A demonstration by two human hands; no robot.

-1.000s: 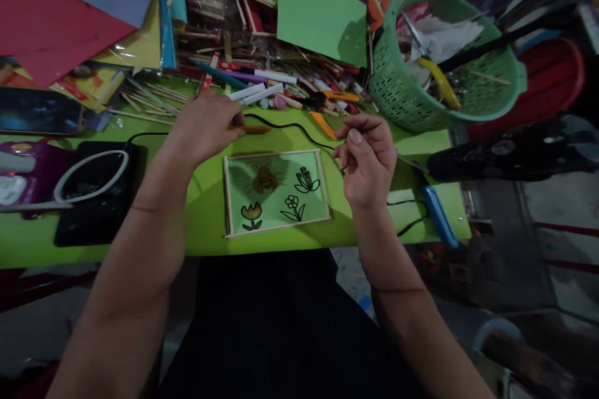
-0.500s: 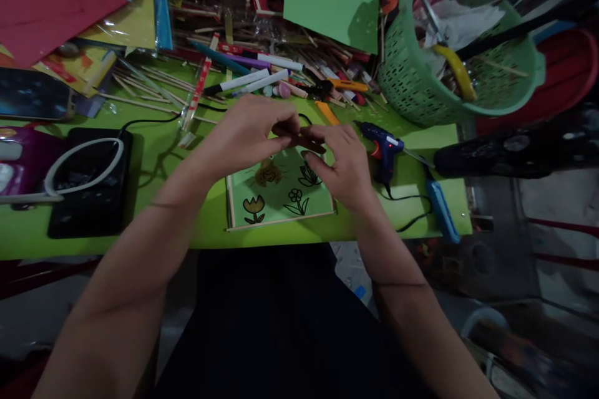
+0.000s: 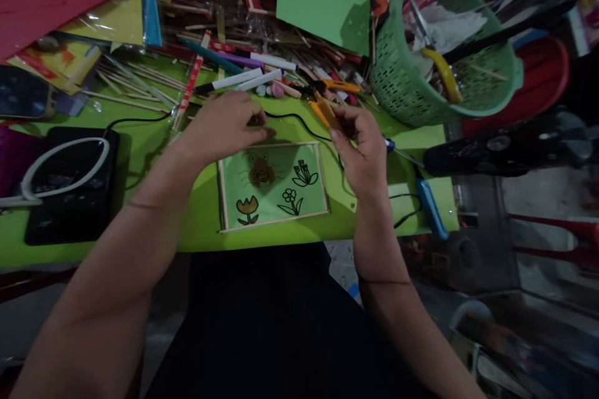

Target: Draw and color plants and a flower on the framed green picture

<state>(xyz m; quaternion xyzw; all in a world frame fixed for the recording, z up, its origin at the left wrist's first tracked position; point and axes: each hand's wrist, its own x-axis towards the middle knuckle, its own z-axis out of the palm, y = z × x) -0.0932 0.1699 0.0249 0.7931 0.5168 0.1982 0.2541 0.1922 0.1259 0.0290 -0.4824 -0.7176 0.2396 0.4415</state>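
My left hand hovers over the upper left of a framed green card, its fingers curled loosely and the thumb apart, with nothing visible in them. The green card, edged with thin wooden sticks, lies flat on the table; it bears black-outlined flowers and a brown whiskered animal face. Right of the card, my right hand pinches a small flat orange-brown piece between thumb and fingers. This piece overlaps the orange-handled pliers behind it. Mostly hidden behind my right hand is the blue glue gun.
Markers and loose sticks crowd the table's back. A green basket of scraps stands at the back right. On the left lies a black box with a white cable loop. A blue cutter-like tool rests near the right edge.
My hands have drawn apart: the left moved left off the card's top edge, the right moved right with the piece. The card's upper part has come into view. The whole view shifted slightly.
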